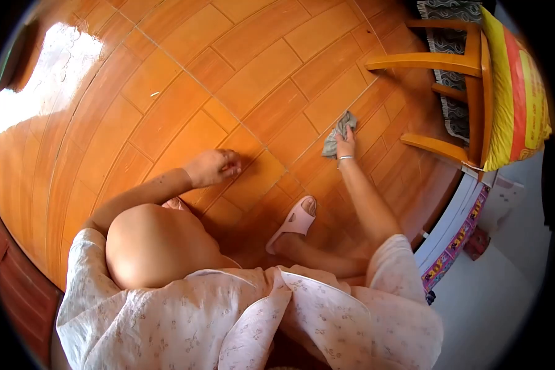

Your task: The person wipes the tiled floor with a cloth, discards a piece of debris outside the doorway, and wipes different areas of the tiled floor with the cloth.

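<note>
A grey-green cloth [332, 140] lies crumpled against the orange tiled floor [253, 43], right of the middle. My right hand [346, 145] is closed on it, and a thin bracelet circles that wrist. My left hand [213, 167] hangs in front of my bent knee, its fingers curled; whether anything is inside them is too small to tell. Between the two arms, a pink slipper [296, 216] shows on my right foot.
At the upper right stands a wooden chair [438, 61] with a yellow and red sack [518, 92] against it. Patterned dark fabric [447, 43] hangs behind its legs. A white edge with a colourful strip [459, 240] is at the right, a red-brown panel [18, 277] at the lower left.
</note>
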`<act>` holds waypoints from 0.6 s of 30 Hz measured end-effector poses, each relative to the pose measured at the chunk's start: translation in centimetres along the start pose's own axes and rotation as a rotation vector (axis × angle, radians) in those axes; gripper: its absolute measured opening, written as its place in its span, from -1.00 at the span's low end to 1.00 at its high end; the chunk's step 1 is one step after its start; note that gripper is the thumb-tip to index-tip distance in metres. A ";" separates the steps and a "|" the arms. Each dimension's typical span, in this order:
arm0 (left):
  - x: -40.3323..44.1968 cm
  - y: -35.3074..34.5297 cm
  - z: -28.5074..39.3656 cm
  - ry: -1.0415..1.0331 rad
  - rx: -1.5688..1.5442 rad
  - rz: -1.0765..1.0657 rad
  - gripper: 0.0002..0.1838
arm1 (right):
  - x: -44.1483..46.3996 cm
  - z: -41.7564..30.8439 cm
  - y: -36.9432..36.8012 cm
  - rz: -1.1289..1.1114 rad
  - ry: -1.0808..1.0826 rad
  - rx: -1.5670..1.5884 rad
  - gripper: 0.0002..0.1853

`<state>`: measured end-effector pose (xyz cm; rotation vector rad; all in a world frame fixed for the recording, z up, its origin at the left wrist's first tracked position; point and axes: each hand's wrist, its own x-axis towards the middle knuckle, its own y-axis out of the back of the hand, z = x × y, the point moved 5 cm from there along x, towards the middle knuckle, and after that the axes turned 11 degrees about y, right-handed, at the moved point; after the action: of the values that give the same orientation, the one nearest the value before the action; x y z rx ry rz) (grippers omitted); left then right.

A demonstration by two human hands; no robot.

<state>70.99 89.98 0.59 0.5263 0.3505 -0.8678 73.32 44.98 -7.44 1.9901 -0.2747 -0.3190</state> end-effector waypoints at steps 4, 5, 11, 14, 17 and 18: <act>-1.0 -1.3 -1.7 -0.070 -0.086 -0.075 -0.85 | -1.7 -14.9 -5.1 0.289 0.168 0.188 -0.46; -1.2 -1.4 -2.2 -0.050 -0.104 -0.072 -0.85 | -1.8 -18.9 -6.3 0.284 0.245 0.133 -0.41; -0.3 -0.2 -1.4 -0.080 0.026 -0.040 -0.78 | -4.2 -38.0 -15.2 0.081 0.627 0.373 -0.50; -0.6 0.6 -2.3 -0.204 0.050 0.091 -0.61 | -6.8 -44.8 -19.3 -0.143 0.644 0.705 -0.54; -1.2 0.8 -3.7 -0.217 0.223 0.044 -0.54 | -5.9 -47.7 -16.5 -0.271 0.451 1.072 -0.58; -1.2 0.7 -4.1 -0.212 0.218 0.047 -0.54 | -5.1 -47.2 -15.1 -0.282 0.427 1.157 -0.59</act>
<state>70.53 93.45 -1.99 0.6348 0.0495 -0.9125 85.54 92.89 -1.16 3.1745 0.1589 0.1630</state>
